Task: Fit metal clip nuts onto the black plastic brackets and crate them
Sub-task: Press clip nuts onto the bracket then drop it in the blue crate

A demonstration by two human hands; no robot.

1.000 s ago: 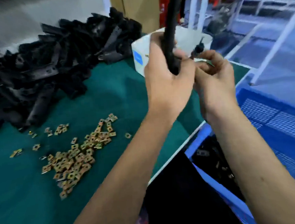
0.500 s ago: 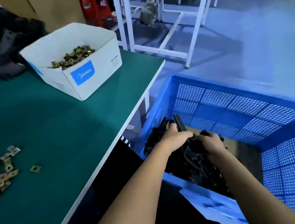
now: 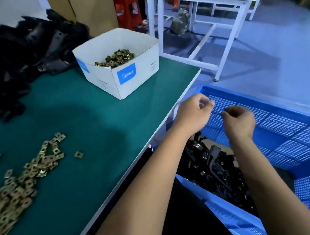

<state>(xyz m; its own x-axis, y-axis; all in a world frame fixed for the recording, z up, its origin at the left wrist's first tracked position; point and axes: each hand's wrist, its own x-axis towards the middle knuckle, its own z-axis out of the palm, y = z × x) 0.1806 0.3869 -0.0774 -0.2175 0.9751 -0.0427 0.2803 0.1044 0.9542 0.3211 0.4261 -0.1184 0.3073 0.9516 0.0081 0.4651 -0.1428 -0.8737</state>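
Note:
Both hands hover empty above the blue plastic crate [image 3: 288,123] at the right of the table. My left hand [image 3: 193,114] is near the table's edge with loosely curled fingers. My right hand [image 3: 238,120] is beside it, fingers loosely curled too. Below them in the crate lie several black plastic brackets [image 3: 215,166] with clip nuts fitted. Loose brass-coloured clip nuts [image 3: 25,175] are scattered on the green table [image 3: 99,125] at the left. A heap of black brackets [image 3: 15,54] fills the table's far left.
A white cardboard box [image 3: 128,76] holding more clip nuts stands at the back of the table. Beyond it stand a white-framed table [image 3: 217,29], a red stool [image 3: 127,12] and brown cardboard. The floor is blue-grey.
A second ago both hands held a bracket above the table. Half a second ago they lowered it into the crate. Now they have let go and risen, empty.

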